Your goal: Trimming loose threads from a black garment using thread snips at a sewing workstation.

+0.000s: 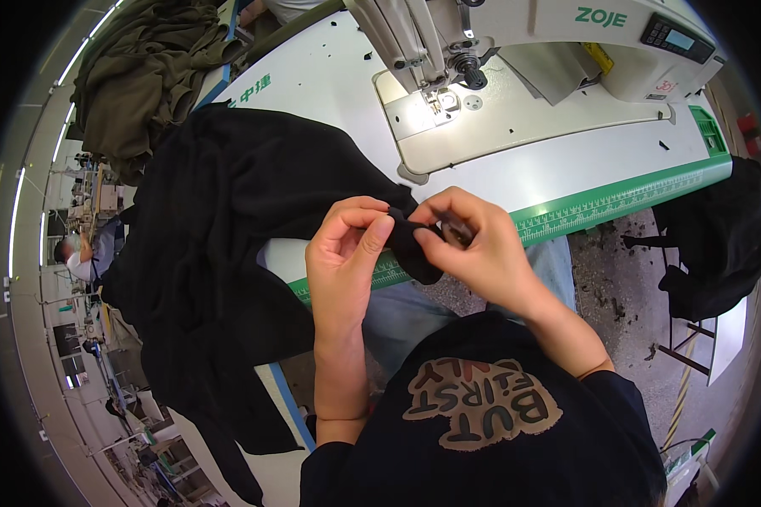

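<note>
A large piece of black fabric [254, 182] spreads over the left of the sewing table and hangs off its front edge. One end of it reaches my two hands, just in front of the table's green ruler edge. My left hand [348, 245] pinches the fabric between thumb and fingertips. Close beside it, my right hand [473, 241] grips the same end, with a short flap drooping between the two. Beyond my hands is the sewing machine's presser foot [445, 101], with no fabric under it.
The white sewing machine [550, 25] stands across the far side. A green ruler strip [600, 211] lines the table's front edge. Olive fabric [144, 76] is heaped at the far left. More black fabric [719, 237] lies over a stand at the right. A person [83, 258] sits far left.
</note>
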`<state>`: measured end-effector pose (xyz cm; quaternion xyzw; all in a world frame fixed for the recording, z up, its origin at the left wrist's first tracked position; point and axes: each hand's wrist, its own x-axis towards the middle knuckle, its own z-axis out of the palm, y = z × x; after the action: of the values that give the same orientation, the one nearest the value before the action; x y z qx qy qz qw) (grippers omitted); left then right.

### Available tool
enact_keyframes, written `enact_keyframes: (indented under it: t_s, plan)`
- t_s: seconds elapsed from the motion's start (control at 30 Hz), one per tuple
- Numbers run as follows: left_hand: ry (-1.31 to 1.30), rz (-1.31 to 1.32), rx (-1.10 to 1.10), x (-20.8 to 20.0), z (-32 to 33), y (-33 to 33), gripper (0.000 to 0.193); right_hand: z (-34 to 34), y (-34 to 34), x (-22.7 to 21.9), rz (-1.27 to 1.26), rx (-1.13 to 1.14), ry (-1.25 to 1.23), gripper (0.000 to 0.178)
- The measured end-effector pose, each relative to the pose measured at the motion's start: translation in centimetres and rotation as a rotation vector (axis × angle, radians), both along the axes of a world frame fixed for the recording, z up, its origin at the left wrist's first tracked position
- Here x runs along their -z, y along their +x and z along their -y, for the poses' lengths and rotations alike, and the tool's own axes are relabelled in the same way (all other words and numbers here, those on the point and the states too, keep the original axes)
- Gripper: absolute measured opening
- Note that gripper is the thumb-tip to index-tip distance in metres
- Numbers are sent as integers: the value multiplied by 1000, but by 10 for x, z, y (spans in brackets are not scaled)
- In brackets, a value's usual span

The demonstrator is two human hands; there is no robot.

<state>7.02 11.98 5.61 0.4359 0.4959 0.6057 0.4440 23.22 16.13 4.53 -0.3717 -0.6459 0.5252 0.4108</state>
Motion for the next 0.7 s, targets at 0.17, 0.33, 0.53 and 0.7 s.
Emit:
enact_keyframes:
  t_s: [0.17, 0.33, 0.53, 0.7]
  plan:
    - [-44, -32, 37, -11, 1, 0, 7, -12, 8, 7, -284, -223, -433, 17]
    - [-38, -106, 74, -11, 0, -4, 8, -13, 10, 7, -308, -267, -601, 17]
    - [-4, -298, 83, -7, -2, -8, 7, -12, 6, 8, -378, -251, -479, 16]
    - [-74, -72, 131, -12, -5, -3, 7, -12, 5, 15, -372, -228, -350, 14]
